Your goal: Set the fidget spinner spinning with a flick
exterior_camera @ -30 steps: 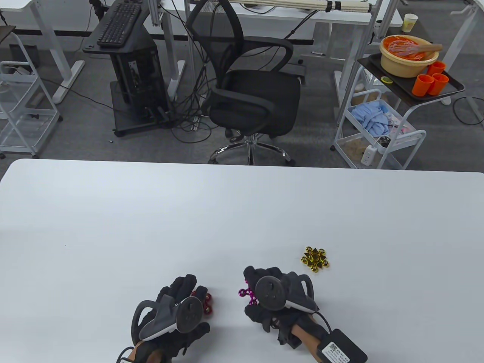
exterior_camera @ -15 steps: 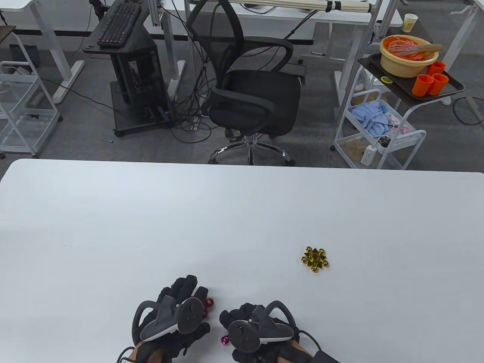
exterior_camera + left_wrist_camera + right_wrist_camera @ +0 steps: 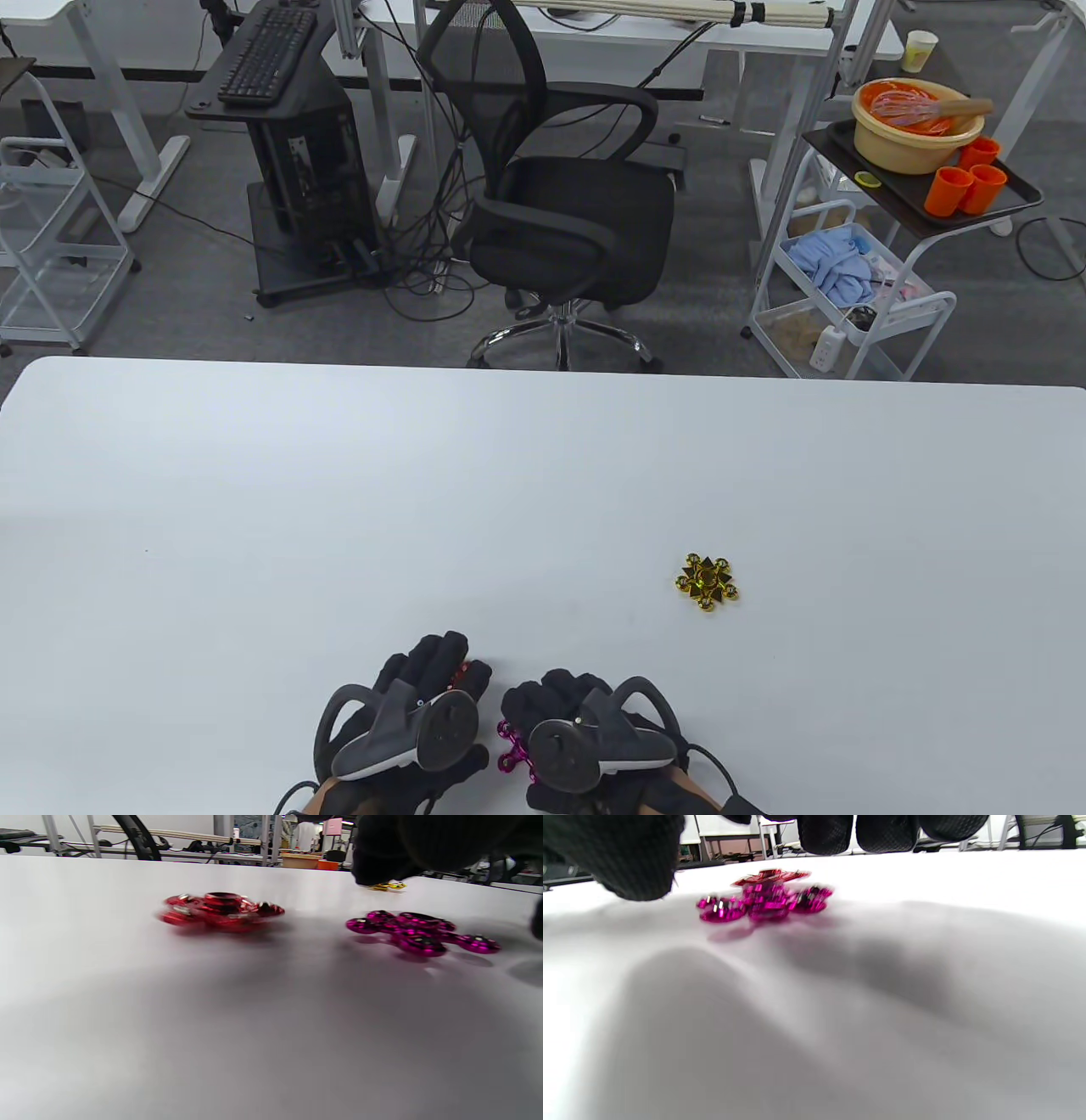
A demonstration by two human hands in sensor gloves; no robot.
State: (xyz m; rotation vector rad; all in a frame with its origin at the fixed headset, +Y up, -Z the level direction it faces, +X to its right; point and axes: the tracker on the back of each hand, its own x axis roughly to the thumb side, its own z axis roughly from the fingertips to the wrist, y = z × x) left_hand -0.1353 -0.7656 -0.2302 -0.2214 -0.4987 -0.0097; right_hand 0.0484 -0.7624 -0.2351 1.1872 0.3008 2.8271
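Observation:
A red fidget spinner lies flat on the white table and looks motion-blurred in the left wrist view. In the table view only a sliver of it shows under the fingers of my left hand, which is spread above it and holds nothing. A magenta spinner lies free on the table between my hands; it also shows in the left wrist view and the right wrist view. My right hand hovers just right of it, fingers hanging above the table, empty.
A gold spinner lies alone on the table, further out and to the right of my right hand; it also shows in the left wrist view. Beyond the table's far edge stand an office chair and a trolley.
My right hand pulled back toward the near edge and leftward; the magenta spinner now lies near the edge between my hands. My left hand shifted slightly right and forward, covering more of the red spinner.

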